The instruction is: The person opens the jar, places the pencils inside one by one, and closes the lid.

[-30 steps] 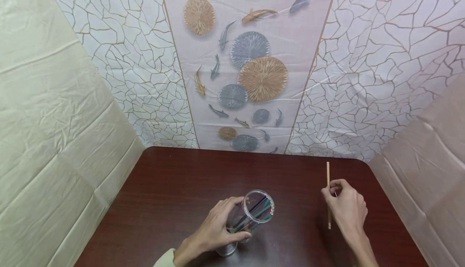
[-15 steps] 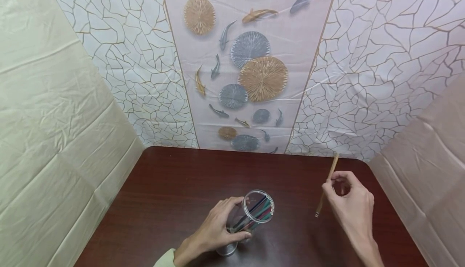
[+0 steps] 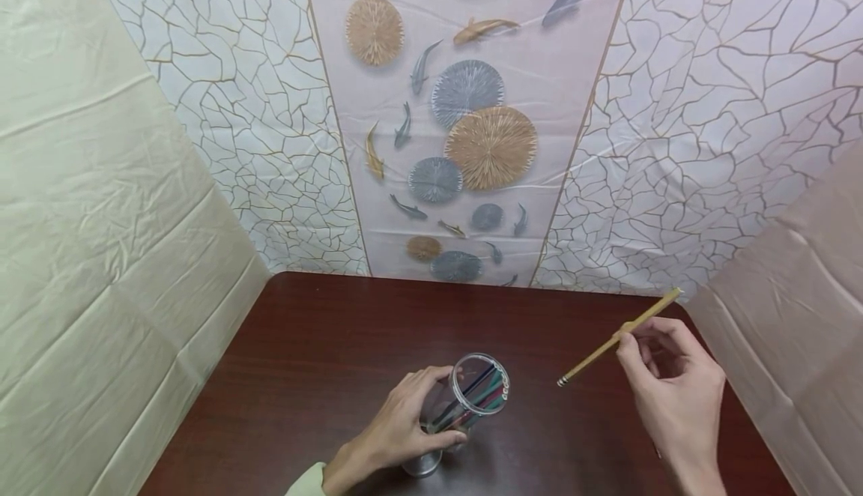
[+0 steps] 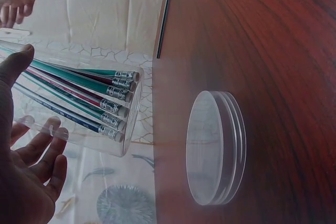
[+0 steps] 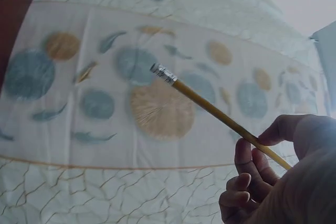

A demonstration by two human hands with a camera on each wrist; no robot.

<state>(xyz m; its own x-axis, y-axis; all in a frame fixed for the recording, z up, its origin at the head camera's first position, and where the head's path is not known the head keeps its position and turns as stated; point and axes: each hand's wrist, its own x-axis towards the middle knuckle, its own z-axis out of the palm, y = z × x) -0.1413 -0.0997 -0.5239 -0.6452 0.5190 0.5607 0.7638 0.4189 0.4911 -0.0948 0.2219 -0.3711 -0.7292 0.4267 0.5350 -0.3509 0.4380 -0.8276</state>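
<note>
My left hand (image 3: 404,421) grips a clear plastic jar (image 3: 479,354) round its side, its open mouth tilted up. Several pencils (image 4: 84,93) in green, dark red and dark blue lie inside it, eraser ends at the bottom in the left wrist view. That view shows the jar raised off the table. On the right, my right hand (image 3: 681,387) pinches a yellow pencil (image 3: 603,348) between thumb and fingers. The pencil slants, its eraser end pointing down toward the jar. In the right wrist view its metal ferrule (image 5: 164,74) shows plainly; the fingers cover part of the shaft.
A round clear lid (image 4: 215,148) lies on the dark red-brown table (image 3: 323,361), below the jar. A thin dark stick with a white end (image 4: 164,23) lies farther off in the left wrist view. Patterned cloth (image 3: 263,144) hangs behind the table, and plain cloth (image 3: 148,286) at the sides.
The right hand has moved a little right and turned the yellow pencil from upright to a slant, its eraser end swinging left and up. The left hand and jar have stayed put.
</note>
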